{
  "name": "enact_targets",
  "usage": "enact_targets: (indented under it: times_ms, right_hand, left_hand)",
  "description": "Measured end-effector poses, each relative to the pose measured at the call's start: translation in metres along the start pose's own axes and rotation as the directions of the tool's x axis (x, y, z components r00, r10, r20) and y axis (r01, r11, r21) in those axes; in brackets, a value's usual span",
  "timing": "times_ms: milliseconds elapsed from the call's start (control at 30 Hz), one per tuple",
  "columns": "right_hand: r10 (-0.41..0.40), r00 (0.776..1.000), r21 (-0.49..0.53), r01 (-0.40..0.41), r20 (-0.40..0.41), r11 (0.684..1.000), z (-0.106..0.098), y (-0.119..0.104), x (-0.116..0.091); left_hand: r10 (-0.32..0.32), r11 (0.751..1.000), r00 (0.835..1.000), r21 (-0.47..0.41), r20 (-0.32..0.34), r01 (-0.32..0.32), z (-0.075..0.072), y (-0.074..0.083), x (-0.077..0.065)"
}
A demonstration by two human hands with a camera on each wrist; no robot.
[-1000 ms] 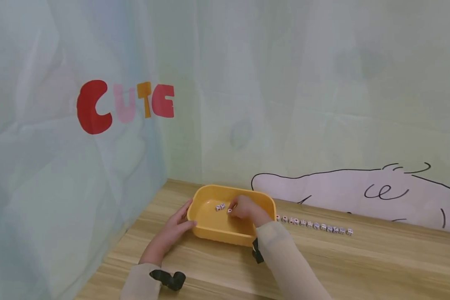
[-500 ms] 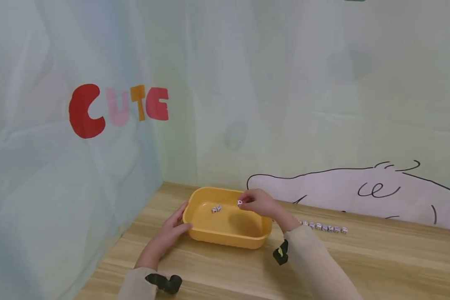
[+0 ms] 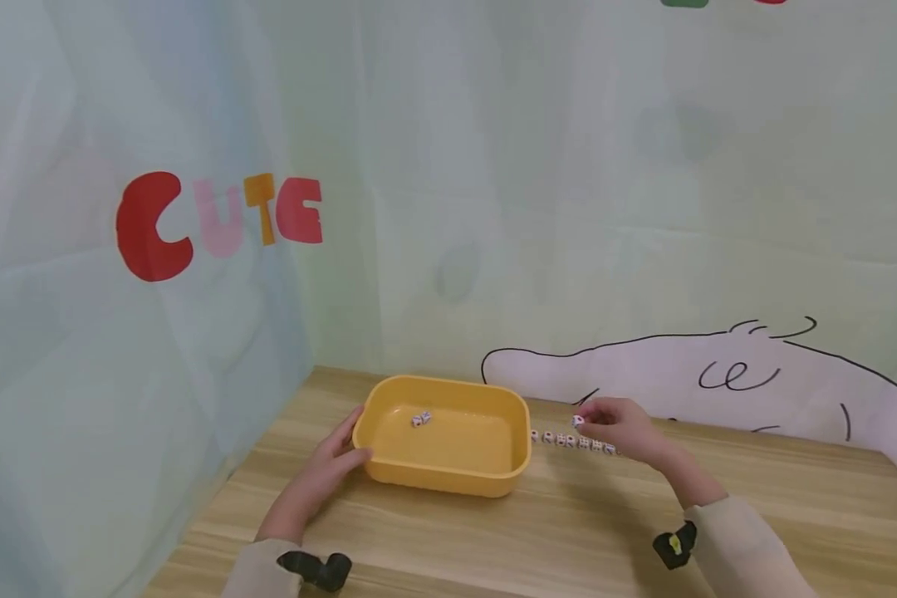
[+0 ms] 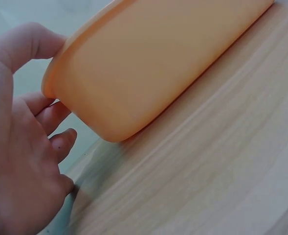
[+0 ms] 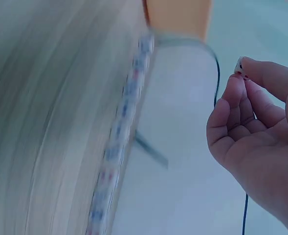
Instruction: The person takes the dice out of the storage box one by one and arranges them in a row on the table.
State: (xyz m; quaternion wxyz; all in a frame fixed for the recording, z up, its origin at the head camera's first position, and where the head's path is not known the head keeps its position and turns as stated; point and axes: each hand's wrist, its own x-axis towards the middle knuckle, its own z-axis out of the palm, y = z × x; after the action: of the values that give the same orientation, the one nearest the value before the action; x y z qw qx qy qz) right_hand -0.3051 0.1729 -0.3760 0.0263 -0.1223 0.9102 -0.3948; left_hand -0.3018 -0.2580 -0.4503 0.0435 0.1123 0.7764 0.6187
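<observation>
My left hand (image 3: 320, 475) holds the left end of a yellow plastic tub (image 3: 441, 477). In the left wrist view, the thumb is at the tub's rim (image 4: 60, 63) and the fingers are beside and under it, some fingertips hidden. Two white dice (image 3: 422, 419) lie in the left part of the tub. My right hand (image 3: 622, 425) is in the air to the right of the tub, pinching a single die (image 3: 579, 422) between thumb and fingertips. Below and behind that hand runs a row of dice (image 3: 561, 439) on the table, its right part hidden by the hand.
The wood-grain table (image 3: 419, 548) meets a pale cloth backdrop (image 3: 433, 208) along its back and left sides. A pink cartoon shape (image 3: 643, 374) is printed low on the cloth, behind the dice row. The row begins close to the tub's right end.
My right hand has lifted a die out of the tub and carried it right, over the row. Two dice stay inside. My left hand keeps its place on the tub.
</observation>
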Motion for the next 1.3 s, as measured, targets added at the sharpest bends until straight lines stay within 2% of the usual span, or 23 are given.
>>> enact_targets:
  times_ms: [233,500,700,900,1067,1300]
  right_hand:
    - [0.025,0.997,-0.057,-0.029,-0.076,0.998,-0.041,0.038,-0.026]
    - [0.090,0.992,-0.154,-0.102,-0.084,0.983,-0.063,0.075,-0.044]
    - [0.112,0.986,-0.180,-0.134,-0.125,0.974,-0.070,0.103,-0.051]
    - [0.148,0.978,-0.215,-0.178,-0.150,0.960,-0.072,0.121,-0.055]
    - [0.154,0.972,-0.268,-0.198,-0.178,0.943,-0.067,0.129,-0.055]
    - [0.135,0.978,-0.288,-0.176,-0.157,0.941,-0.064,0.132,-0.053]
  left_hand:
    - [0.002,1.000,1.000,0.008,-0.003,-0.002,-0.003,-0.001,-0.003]
    - [-0.005,1.000,1.000,0.000,0.011,0.005,-0.004,-0.001,-0.002]
    - [0.001,1.000,1.000,-0.012,0.014,-0.001,-0.002,0.000,0.000]
    - [-0.001,1.000,1.000,-0.014,0.016,0.001,-0.001,0.000,0.001]
    - [-0.005,1.000,1.000,-0.007,0.014,0.005,-0.001,0.000,0.000]
    - [0.000,1.000,1.000,-0.010,0.007,0.001,0.000,-0.001,0.001]
